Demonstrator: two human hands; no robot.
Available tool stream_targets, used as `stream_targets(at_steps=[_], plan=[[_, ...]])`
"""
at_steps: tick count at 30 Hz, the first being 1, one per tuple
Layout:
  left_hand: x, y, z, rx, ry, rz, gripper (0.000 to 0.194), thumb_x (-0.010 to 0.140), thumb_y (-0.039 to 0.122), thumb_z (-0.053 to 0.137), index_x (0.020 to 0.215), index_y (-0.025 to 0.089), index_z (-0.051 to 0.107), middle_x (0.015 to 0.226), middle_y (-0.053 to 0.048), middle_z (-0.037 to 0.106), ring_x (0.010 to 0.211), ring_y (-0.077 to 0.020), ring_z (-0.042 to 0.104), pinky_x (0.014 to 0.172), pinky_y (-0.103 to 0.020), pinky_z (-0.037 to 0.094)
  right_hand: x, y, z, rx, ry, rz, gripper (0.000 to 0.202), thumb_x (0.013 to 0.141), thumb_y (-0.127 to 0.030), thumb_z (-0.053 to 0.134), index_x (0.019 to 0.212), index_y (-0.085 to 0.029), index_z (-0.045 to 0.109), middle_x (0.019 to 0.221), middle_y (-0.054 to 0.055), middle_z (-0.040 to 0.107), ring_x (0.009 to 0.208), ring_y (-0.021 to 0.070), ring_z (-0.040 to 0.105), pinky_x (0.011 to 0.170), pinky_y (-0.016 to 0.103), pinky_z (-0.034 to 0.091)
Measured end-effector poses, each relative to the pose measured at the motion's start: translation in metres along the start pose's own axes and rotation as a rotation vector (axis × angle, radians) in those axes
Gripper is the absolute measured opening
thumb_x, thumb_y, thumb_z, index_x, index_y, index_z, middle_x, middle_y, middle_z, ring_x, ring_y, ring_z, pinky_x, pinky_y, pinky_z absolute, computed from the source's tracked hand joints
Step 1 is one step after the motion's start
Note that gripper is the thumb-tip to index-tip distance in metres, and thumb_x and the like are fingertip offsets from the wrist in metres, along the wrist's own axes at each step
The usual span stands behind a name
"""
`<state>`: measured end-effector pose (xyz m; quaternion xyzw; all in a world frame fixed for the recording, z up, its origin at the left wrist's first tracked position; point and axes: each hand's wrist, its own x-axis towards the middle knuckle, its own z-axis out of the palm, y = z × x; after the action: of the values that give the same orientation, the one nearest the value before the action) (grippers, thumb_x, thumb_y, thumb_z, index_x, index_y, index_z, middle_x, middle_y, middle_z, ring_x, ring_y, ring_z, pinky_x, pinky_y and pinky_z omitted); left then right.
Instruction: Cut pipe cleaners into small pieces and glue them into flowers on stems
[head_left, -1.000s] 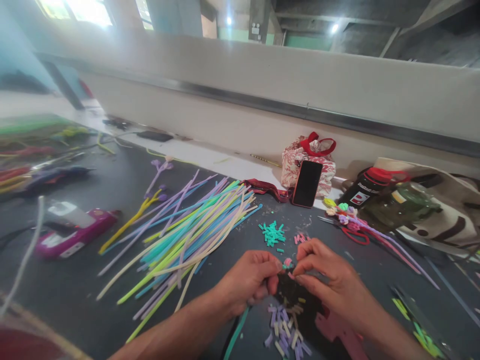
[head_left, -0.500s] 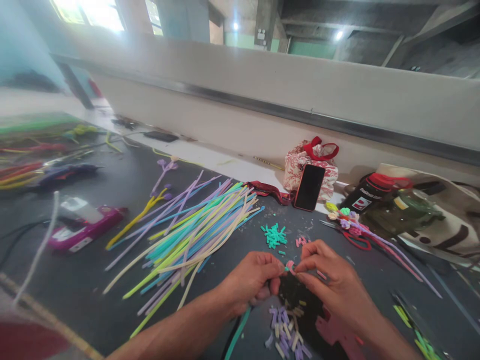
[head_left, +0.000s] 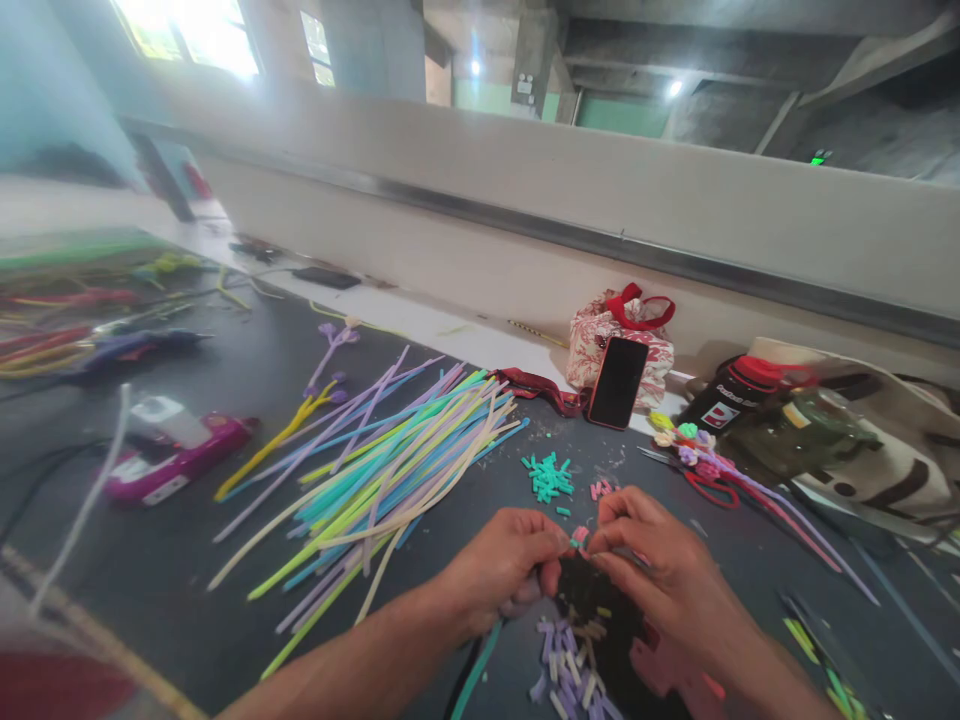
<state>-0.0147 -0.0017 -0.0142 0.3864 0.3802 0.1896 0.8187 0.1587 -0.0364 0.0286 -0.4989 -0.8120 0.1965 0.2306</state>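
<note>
My left hand (head_left: 519, 555) is closed in a pinch on a teal pipe cleaner (head_left: 484, 665), whose length trails out below the palm toward the bottom edge. Its teal tip just shows at the fingertips. Against that tip sits a small pink pipe cleaner piece (head_left: 580, 535), pinched by the thumb and fingers of my right hand (head_left: 649, 555). The fingers partly hide where the two meet. Just beyond the hands lie a pile of short teal pieces (head_left: 549, 477) and a few pink pieces (head_left: 602, 489). Below them are lilac and cream cut pieces (head_left: 570, 665).
Long pastel pipe cleaners (head_left: 375, 470) spread across the left. A magenta glue gun (head_left: 184, 460) lies farther left. Behind stand a phone (head_left: 617, 382), a patterned pouch (head_left: 589, 340) and a black bottle (head_left: 731, 390). Scissors (head_left: 709, 485) and finished flowers (head_left: 694, 445) lie at right.
The view has shifted very slightly. Both hands keep their pinch, and the pink piece stays at the teal tip with the right fingers barely moved.
</note>
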Motion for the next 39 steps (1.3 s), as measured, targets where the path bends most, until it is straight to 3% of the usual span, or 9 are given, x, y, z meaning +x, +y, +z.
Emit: stream_targets(at_steps=[21,39], plan=[[-0.0017,0.0022,0.0015,0.012,0.006,0.002,0.022,0.066,0.037,0.055,0.062,0.018,0.045,0.042,0.009,0.043,0.026,-0.0003,0.018,0.031,-0.018,0.004,0.0008,0.0034,0.0055,-0.054,0.102,0.081,0.013,0.08,-0.016,0.051,0.073,-0.02,0.061,0.079,0.002,0.049,0.077,0.0162,0.051,0.065,0.028,0.043],[-0.001,0.0014,0.0007,0.022,0.007,0.001,0.023,0.065,0.039,0.056,0.067,0.018,0.048,0.042,0.009,0.044,0.026,-0.0004,0.018,0.031,-0.018,0.004,0.0002,0.0056,0.0103,-0.069,0.177,0.065,0.014,0.08,-0.018,0.052,0.075,-0.021,0.064,0.077,0.002,0.052,0.074,0.0154,0.054,0.061,0.026,0.043]])
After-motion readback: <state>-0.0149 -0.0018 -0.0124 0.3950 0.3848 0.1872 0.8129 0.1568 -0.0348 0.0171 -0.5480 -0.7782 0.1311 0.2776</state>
